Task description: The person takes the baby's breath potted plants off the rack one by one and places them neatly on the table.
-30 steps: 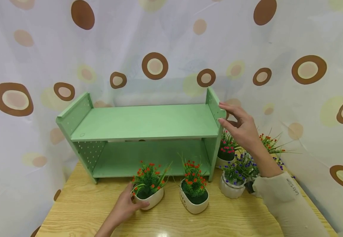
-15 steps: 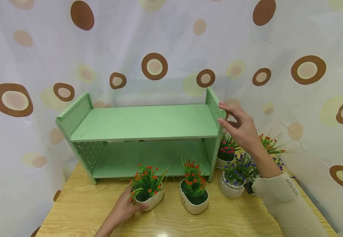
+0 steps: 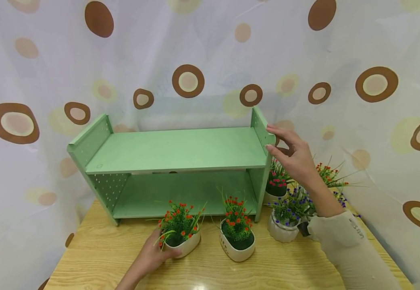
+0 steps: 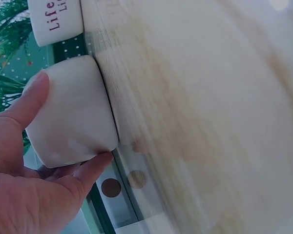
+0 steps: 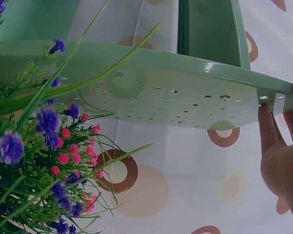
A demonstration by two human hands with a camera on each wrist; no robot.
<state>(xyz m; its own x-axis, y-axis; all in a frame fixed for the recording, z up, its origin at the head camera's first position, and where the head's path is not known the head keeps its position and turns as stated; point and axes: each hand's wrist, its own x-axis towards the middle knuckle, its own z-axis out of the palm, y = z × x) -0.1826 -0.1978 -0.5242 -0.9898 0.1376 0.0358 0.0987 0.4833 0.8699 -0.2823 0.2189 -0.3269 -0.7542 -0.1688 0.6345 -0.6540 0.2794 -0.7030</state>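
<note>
On the wooden table, in front of a green two-tier shelf (image 3: 181, 149), my left hand (image 3: 152, 253) grips a white flowerpot (image 3: 188, 246) with artificial red flowers. The left wrist view shows the thumb on one side of this pot (image 4: 73, 114) and the fingers at its lower edge. A matching white pot (image 3: 240, 254) with red flowers and lettering stands just right of it, untouched. My right hand (image 3: 297, 155) holds the upper front corner of the shelf's right side panel. In the right wrist view, its fingers (image 5: 267, 129) touch the perforated panel (image 5: 185, 100).
Right of the shelf, a white pot (image 3: 283, 231) with blue flowers stands beneath my right forearm. Behind it are a pot with pink flowers (image 3: 277, 181) and another red-flowered plant (image 3: 327, 175). A spotted curtain (image 3: 210, 48) hangs behind the wooden table (image 3: 97, 257).
The potted plant in my left hand has turned slightly, its flowers shifting a little left and toward me. My right hand stays at the shelf corner.
</note>
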